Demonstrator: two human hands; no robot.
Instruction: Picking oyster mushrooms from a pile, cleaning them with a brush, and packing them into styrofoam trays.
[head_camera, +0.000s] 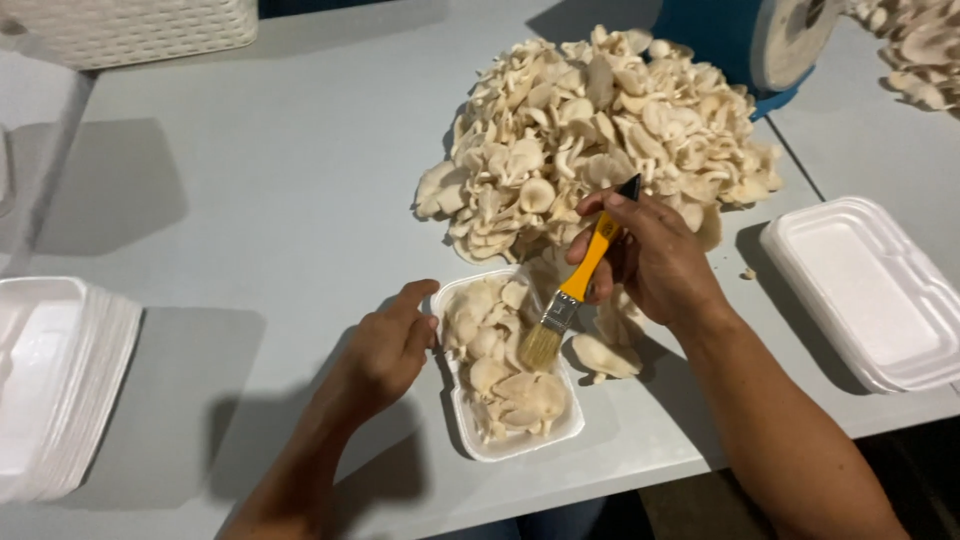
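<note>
Item: right hand (655, 262). Fingers closed around a paintbrush (578, 280) with a yellow handle, metal ferrule and pale bristles; the brush slants down to the left, bristles over the filled tray.

Item: left hand (385, 350). Fingers loosely curled, holding nothing; thumb and forefinger rest against the left rim of the tray.

Item: small white foam tray (470, 430). Sits on the counter (250, 200) near its front edge, between the two hands. Filled with pale oyster mushrooms (505, 385).

Item: large mushroom heap (590, 130). Loose pile of cream-coloured oyster mushrooms on the counter, directly behind the tray; a few stray pieces (605, 355) lie just beside the tray's right edge, under the right hand.

Item: stack of white foam trays (60, 385). Left edge of the counter, well apart from the hands.

Item: white foam lidded container (865, 290). Right side of the counter, near the right forearm.

Item: white woven basket (130, 30). Far left corner.

Item: blue roll holder (760, 40). Behind the heap, partly out of view.
</note>
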